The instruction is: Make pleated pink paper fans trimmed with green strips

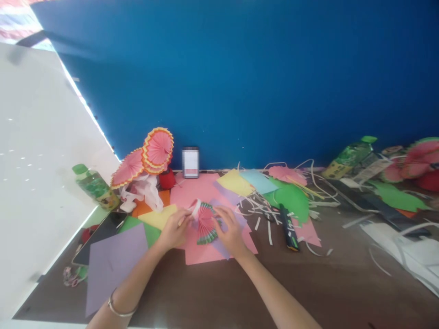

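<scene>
A pleated pink paper fan [206, 221] with green-and-white edges is spread between my two hands, over stacked coloured sheets. At its left side, my left hand [175, 227] is closed, thumb and fingertips pinched on a pale, curved strip [196, 208] that looks like tape. Whether those fingers also touch the fan I cannot tell. My right hand [230, 230] has thumb and forefinger closed at the fan's right edge. Pink sheets [202, 257] and a lilac sheet lie beneath.
Pink, yellow-rimmed paper rosettes [158, 151] and a green bottle [96, 185] stand back left. A phone [190, 163] leans against the blue panel [240, 82]. To the right lie paper strips [255, 203] and a black cutter [289, 228]. A purple sheet [115, 262] is near left.
</scene>
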The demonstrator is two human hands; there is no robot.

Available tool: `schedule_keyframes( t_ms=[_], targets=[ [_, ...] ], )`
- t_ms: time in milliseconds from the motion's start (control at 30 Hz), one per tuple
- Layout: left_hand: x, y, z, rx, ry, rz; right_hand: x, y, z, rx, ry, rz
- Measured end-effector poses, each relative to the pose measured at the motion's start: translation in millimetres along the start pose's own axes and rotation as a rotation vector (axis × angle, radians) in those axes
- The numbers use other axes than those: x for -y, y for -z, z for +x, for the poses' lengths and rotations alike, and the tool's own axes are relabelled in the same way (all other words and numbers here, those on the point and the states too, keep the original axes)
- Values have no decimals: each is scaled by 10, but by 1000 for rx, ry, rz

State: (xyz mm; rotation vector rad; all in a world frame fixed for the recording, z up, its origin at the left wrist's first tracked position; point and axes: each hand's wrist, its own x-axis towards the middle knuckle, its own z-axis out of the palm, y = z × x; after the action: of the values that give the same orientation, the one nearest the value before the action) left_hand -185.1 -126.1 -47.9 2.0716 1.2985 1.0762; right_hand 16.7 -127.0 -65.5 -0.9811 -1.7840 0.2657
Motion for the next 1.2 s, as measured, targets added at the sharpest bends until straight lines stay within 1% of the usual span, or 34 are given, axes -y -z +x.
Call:
schedule_keyframes(
  t_ms=[100,233,400,500,567,633,700,800,867,933,1000,1100,1167,1200],
  targets=[
    [-116,-80,-65,97,-48,-106,88,-12,-18,-20,78,5],
    [-250,-91,-130,167,-36,-179,123,-13,-35,-44,131,13],
    [-281,-112,-178,232,-62,-220,160,13,-46,-92,145,44],
    [-245,-130,-210,204,-66,-190,202,45,-41,-72,143,75],
    [-201,-143,-231,172,-90,-152,217,68,-35,-69,176,54],
    [-142,-163,-247,155,-159,-103,217,93,-29,-91,248,-27],
    [-77,-190,-257,134,-252,-41,212,123,-23,-92,357,-157],
    [1,-228,-265,94,-361,65,217,177,-13,-16,508,-335],
    [27,-241,-269,86,-408,124,231,204,-5,24,543,-390],
    [39,-247,-271,83,-445,160,243,208,-2,22,529,-400],
    [49,-252,-270,69,-470,179,245,190,-5,-3,484,-371],
    [67,-260,-261,53,-479,196,236,143,-23,-65,368,-228],
    [57,-252,-253,45,-468,200,241,118,-42,-56,307,-114],
    [40,-239,-249,41,-451,193,250,110,-53,-32,294,-70]
  ],
)
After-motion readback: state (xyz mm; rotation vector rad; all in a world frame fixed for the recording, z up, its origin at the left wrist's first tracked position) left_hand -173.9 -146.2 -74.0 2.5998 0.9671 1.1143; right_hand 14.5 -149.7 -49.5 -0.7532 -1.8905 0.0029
